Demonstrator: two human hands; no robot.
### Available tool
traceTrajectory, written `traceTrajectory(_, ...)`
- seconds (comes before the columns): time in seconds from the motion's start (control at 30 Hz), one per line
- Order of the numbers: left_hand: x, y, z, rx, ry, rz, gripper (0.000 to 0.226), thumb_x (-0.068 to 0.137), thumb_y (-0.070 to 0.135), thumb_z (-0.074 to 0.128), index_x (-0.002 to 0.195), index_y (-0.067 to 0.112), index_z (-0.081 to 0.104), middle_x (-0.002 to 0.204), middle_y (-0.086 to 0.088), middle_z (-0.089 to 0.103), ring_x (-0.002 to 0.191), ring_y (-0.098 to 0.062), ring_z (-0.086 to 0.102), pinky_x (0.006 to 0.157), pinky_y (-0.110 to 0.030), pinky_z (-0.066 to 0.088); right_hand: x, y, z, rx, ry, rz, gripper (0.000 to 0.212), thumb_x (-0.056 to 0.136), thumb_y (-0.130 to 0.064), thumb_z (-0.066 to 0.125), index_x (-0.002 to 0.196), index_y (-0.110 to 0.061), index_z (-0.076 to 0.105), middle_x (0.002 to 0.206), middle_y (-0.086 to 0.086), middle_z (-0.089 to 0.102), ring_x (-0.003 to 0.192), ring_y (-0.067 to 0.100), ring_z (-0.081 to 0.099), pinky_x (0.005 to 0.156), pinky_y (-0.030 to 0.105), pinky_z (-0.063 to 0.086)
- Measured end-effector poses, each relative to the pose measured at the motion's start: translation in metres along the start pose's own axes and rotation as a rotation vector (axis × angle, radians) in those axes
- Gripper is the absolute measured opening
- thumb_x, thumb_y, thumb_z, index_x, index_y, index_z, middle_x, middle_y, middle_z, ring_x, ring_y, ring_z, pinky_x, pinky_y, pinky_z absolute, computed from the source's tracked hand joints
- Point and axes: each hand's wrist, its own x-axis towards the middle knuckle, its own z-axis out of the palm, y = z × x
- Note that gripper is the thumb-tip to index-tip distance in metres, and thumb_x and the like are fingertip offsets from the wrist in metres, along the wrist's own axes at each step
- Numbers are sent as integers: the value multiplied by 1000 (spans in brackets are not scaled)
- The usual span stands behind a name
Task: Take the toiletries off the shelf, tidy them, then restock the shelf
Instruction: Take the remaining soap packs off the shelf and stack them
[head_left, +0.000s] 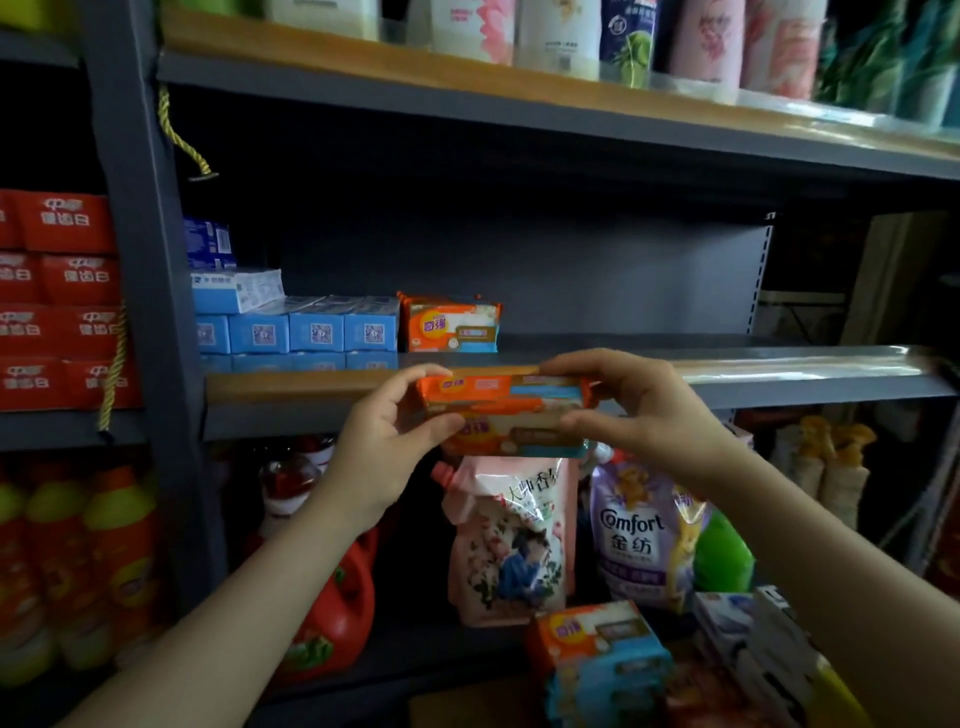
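Observation:
Both my hands hold a stack of two orange soap packs (506, 410) just in front of the middle shelf's front edge (779, 371). My left hand (384, 441) grips the stack's left end, thumb underneath. My right hand (639, 415) grips its right end, fingers on top. On the shelf behind stands another orange soap pack (451, 323), beside rows of light blue boxes (296, 325). More orange and blue packs (597, 660) lie in a pile low down at the right.
Refill pouches, one pink (511, 540) and one purple (644, 540), stand on the lower shelf with red jugs (332, 613). Bottles line the top shelf (571, 36). Red boxes (57, 301) fill the left bay behind a grey upright (150, 312). The middle shelf's right half is bare.

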Motion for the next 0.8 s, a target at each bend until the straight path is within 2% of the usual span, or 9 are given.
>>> traceTrajectory(0.1, -9, -8, 2, -253, 24, -127, 35, 70, 15, 65, 105, 18, 61, 95, 7, 72, 93, -8, 66, 73, -18, 52, -7, -5, -1, 296, -114, 31, 35, 77, -15, 70, 111, -20, 61, 106, 12, 65, 98, 27, 64, 81, 33, 55)
traceTrajectory(0.2, -18, -9, 7, -472, -61, -442, 31, 72, 22, 62, 100, 10, 65, 90, -6, 73, 79, -17, 70, 69, -29, 58, -10, -8, 2, 520, -113, 96, 35, 80, -15, 52, 114, -7, 57, 100, 10, 65, 93, 27, 63, 74, 29, 54)
traceTrajectory(0.3, -29, -8, 15, -598, -118, -768, 34, 71, 29, 60, 93, 6, 72, 91, -10, 73, 76, -16, 70, 70, -29, 56, -13, -8, 7, 583, -81, 215, 39, 82, -24, 54, 115, -2, 56, 101, 15, 61, 89, 27, 61, 71, 29, 54)
traceTrajectory(0.37, -36, -7, 19, -684, -141, -945, 34, 70, 30, 59, 84, 4, 75, 86, -13, 72, 71, -19, 71, 59, -29, 58, -16, -6, 10, 585, -74, 290, 36, 83, -29, 61, 112, -6, 59, 96, 12, 63, 82, 18, 65, 65, 24, 56)
traceTrajectory(0.43, -42, -6, 20, -760, -133, -1076, 38, 69, 31, 60, 83, -2, 73, 77, -17, 70, 60, -22, 69, 46, -29, 56, -19, 2, 12, 590, -65, 402, 38, 77, -33, 58, 106, -8, 62, 85, 9, 66, 76, 16, 68, 63, 23, 57)
traceTrajectory(0.53, -49, -7, 20, -742, -96, -1132, 42, 65, 34, 61, 76, -6, 72, 65, -17, 66, 48, -19, 65, 39, -24, 52, -26, 17, 15, 578, -43, 580, 28, 83, -34, 57, 95, -10, 64, 74, 6, 71, 74, 16, 70, 60, 22, 56)
traceTrajectory(0.63, -60, -12, 25, -611, -62, -1079, 35, 74, 33, 59, 75, 2, 73, 66, -15, 69, 51, -16, 66, 40, -23, 53, -38, 30, 19, 507, -126, 609, 45, 71, -46, 60, 101, -13, 63, 80, 2, 71, 77, 10, 70, 63, 19, 54)
traceTrajectory(0.7, -71, -18, 30, -498, -54, -999, 27, 72, 31, 61, 85, 8, 69, 72, -10, 71, 57, -15, 68, 43, -24, 54, -49, 35, 20, 258, -281, 528, 50, 65, -49, 62, 106, -20, 60, 94, -3, 66, 81, 1, 66, 66, 13, 51)
traceTrajectory(0.8, -99, -32, 41, -294, -74, -918, 16, 73, 28, 66, 80, 15, 61, 71, -3, 69, 60, -11, 67, 46, -24, 52, -67, 45, 21, -151, -555, 430, 54, 62, -51, 68, 110, -31, 55, 105, -15, 59, 92, -3, 59, 77, 10, 47)
